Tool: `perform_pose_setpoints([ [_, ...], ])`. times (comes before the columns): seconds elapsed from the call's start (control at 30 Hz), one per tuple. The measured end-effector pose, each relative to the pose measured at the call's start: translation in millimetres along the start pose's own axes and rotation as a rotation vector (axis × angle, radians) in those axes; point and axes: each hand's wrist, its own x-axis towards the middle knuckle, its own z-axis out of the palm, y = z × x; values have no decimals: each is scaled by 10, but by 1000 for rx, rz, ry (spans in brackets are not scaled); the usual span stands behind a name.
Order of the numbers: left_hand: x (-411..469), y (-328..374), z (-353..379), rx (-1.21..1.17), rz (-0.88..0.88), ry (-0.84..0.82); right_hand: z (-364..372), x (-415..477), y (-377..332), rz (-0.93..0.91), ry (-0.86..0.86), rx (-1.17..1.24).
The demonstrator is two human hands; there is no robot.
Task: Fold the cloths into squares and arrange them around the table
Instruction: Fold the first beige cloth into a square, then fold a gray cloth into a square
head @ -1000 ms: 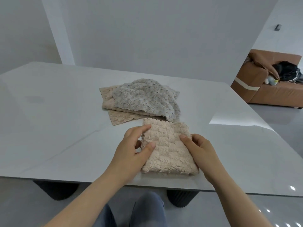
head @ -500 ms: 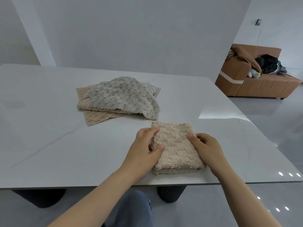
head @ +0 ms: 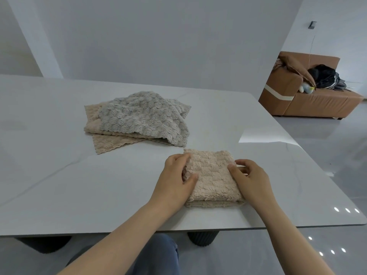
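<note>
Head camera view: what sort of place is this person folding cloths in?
Most likely a home living or dining room: a big pale table with a folded cloth and a pile of cloths, a brown sofa heaped with clothes, and a glossy floor.

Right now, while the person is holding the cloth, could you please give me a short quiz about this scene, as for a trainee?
1. True or false: the grey cloth lies on top of the unfolded beige cloths.
2. Look at the left hand and the right hand. Which one holds the folded beige cloth? A: left only. B: right only. C: both.
3. Fill in: on the table, the grey cloth lies ____ from the person than the folded beige cloth.

Key: 1 true; 2 C; 3 farther.
</note>
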Motion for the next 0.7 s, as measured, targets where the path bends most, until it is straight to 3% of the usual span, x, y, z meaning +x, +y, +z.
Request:
perform_pose_setpoints([
  [0.3, -67, -38, -117, -100, -7, 1, -25, -32, -84, -63, 20, -69],
  [0.5, -120, -13, -405, -139, 26, 102, -31, -63, -319, -206, 67, -82],
  [0.7, -210, -58, -799, -83, 40, 177, 199, -150, -787, -313, -75, 6],
])
